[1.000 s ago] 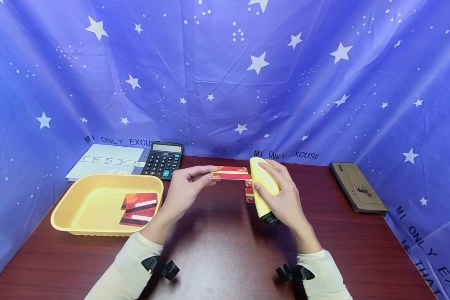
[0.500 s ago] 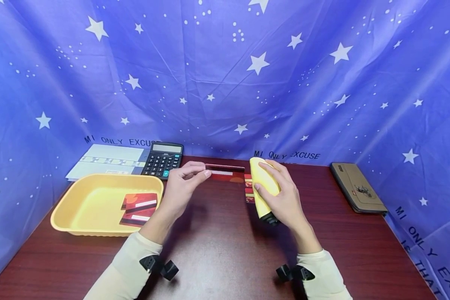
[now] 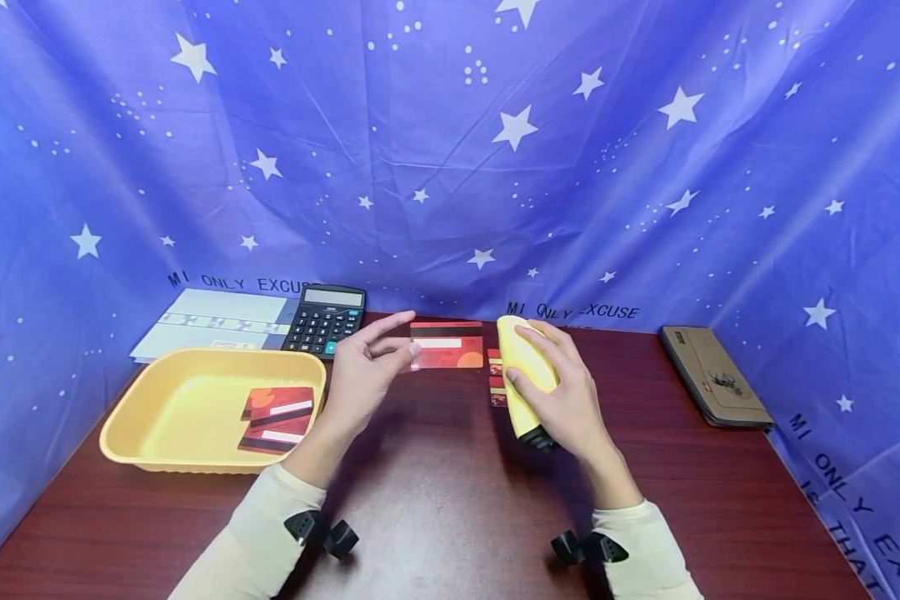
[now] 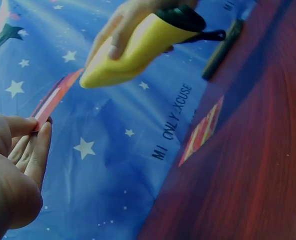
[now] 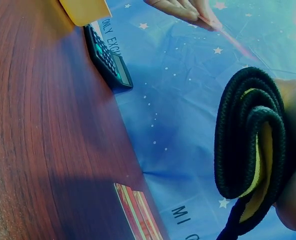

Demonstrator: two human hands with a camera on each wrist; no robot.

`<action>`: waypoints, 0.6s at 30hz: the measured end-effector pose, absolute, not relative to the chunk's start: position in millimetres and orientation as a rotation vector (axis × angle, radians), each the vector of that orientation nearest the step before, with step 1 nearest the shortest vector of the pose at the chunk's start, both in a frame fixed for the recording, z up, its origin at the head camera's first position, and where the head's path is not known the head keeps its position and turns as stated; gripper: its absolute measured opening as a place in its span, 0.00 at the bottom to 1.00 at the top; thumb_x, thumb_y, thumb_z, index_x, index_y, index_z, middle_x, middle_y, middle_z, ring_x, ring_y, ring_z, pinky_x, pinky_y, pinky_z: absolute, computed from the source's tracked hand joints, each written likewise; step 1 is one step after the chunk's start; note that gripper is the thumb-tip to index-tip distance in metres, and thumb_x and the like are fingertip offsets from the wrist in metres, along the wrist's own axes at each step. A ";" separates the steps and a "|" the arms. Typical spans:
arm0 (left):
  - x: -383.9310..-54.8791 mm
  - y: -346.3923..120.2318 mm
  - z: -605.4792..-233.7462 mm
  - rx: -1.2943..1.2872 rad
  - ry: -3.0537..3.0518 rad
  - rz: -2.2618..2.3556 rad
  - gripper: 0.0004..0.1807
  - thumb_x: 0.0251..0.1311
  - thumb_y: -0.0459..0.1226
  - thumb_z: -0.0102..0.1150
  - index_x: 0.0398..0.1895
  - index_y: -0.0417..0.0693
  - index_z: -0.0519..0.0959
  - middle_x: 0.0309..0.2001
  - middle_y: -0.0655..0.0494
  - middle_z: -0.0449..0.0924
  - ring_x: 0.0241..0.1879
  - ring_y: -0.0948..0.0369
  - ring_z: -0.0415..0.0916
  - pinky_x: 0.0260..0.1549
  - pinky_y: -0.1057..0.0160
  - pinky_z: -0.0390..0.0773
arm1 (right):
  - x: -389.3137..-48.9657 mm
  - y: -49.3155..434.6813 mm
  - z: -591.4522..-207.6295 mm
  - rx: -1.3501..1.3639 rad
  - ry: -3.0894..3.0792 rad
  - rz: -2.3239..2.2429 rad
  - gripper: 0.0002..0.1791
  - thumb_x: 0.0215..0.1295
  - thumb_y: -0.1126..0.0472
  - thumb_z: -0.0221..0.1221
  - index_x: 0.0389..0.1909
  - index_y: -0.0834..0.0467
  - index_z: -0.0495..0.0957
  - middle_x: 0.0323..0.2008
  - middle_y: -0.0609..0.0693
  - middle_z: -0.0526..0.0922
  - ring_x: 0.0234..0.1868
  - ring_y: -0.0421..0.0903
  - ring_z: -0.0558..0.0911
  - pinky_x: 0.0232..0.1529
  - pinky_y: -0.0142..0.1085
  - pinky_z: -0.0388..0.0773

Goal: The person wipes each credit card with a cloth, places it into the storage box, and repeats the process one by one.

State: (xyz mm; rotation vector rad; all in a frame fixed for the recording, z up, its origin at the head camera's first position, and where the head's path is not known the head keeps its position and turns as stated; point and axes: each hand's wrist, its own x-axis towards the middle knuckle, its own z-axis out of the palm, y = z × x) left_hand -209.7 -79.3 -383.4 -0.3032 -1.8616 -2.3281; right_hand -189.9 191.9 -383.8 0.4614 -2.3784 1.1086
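My left hand point(image 3: 362, 372) pinches a red bank card point(image 3: 450, 357) by its left edge, between thumb and fingers. The card stands above the table, its dark stripe and white strip facing the head camera. A rolled yellow cloth point(image 3: 525, 373) with dark edging is gripped in my right hand point(image 3: 573, 390). In the right wrist view the roll's layered end point(image 5: 233, 145) shows. From the left wrist, the card's far end point(image 4: 73, 77) appears close to the cloth; whether they touch I cannot tell. Red-and-gold cards point(image 3: 497, 392) lie on the table, partly hidden behind the cloth.
On the left stands a yellow plastic basin point(image 3: 172, 408) with red cards point(image 3: 281, 403) inside. Behind it are a black calculator point(image 3: 326, 320) and a white-grey folder or box point(image 3: 213, 317). A brown zip case point(image 3: 712, 375) lies far right. A starry blue curtain point(image 3: 450, 167) hangs behind the table.
The card has been turned over: a gold-striped side showed earlier, now the dark-striped back. My left hand shifted slightly left, away from the cloth. My right hand and the cloth stay nearly still.
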 end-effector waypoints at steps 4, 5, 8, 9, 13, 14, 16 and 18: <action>-208.5 -77.0 -385.3 -0.320 -1.903 -2.272 0.23 0.60 0.23 0.66 0.61 0.38 0.81 0.40 0.36 0.89 0.33 0.64 0.89 0.41 0.58 0.91 | -189.6 191.0 -383.2 0.467 -2.375 1.105 0.33 0.60 0.61 0.73 0.67 0.43 0.78 0.70 0.45 0.74 0.69 0.46 0.74 0.56 0.32 0.74; -208.3 -76.4 -385.6 -0.318 -1.911 -2.272 0.23 0.61 0.23 0.66 0.61 0.37 0.81 0.41 0.31 0.88 0.33 0.64 0.89 0.41 0.58 0.91 | -189.4 190.7 -383.2 0.467 -2.375 1.101 0.33 0.60 0.61 0.73 0.67 0.43 0.78 0.70 0.45 0.74 0.69 0.46 0.74 0.56 0.33 0.74; -208.3 -75.3 -387.4 -0.294 -1.931 -2.279 0.23 0.61 0.22 0.65 0.61 0.36 0.81 0.44 0.26 0.85 0.34 0.65 0.89 0.42 0.58 0.91 | -189.3 189.9 -383.5 0.466 -2.380 1.095 0.34 0.60 0.60 0.73 0.68 0.42 0.78 0.70 0.44 0.74 0.69 0.46 0.75 0.56 0.34 0.74; -208.5 -75.0 -387.9 -0.287 -1.934 -2.283 0.23 0.61 0.22 0.65 0.61 0.36 0.81 0.44 0.26 0.85 0.34 0.65 0.89 0.42 0.58 0.91 | -189.0 189.4 -383.6 0.467 -2.380 1.095 0.34 0.60 0.60 0.73 0.68 0.42 0.78 0.70 0.44 0.74 0.69 0.46 0.75 0.56 0.35 0.75; -208.9 -74.1 -389.1 -0.278 -1.949 -2.285 0.24 0.62 0.22 0.64 0.62 0.36 0.80 0.45 0.26 0.85 0.35 0.66 0.89 0.43 0.58 0.91 | -188.0 186.4 -384.3 0.470 -2.387 1.094 0.33 0.60 0.59 0.73 0.68 0.41 0.78 0.70 0.44 0.74 0.68 0.46 0.76 0.57 0.36 0.75; -208.9 -74.0 -389.2 -0.275 -1.952 -2.286 0.24 0.62 0.22 0.64 0.62 0.37 0.80 0.45 0.27 0.86 0.35 0.66 0.89 0.43 0.58 0.91 | -187.7 185.4 -384.4 0.474 -2.389 1.094 0.33 0.60 0.59 0.73 0.68 0.41 0.78 0.70 0.44 0.74 0.68 0.46 0.76 0.57 0.36 0.75; -208.9 -73.6 -389.4 -0.270 -1.963 -2.283 0.24 0.62 0.22 0.64 0.62 0.37 0.80 0.45 0.27 0.86 0.36 0.66 0.89 0.43 0.59 0.91 | -187.2 183.7 -384.9 0.482 -2.391 1.089 0.33 0.60 0.59 0.72 0.67 0.41 0.78 0.70 0.44 0.75 0.67 0.46 0.76 0.57 0.35 0.76; -209.1 -73.0 -389.7 -0.264 -1.971 -2.284 0.24 0.62 0.22 0.64 0.62 0.39 0.81 0.46 0.28 0.86 0.36 0.66 0.89 0.44 0.59 0.91 | -186.5 182.2 -385.5 0.489 -2.392 1.086 0.33 0.60 0.59 0.72 0.67 0.42 0.78 0.70 0.44 0.75 0.67 0.46 0.77 0.55 0.35 0.76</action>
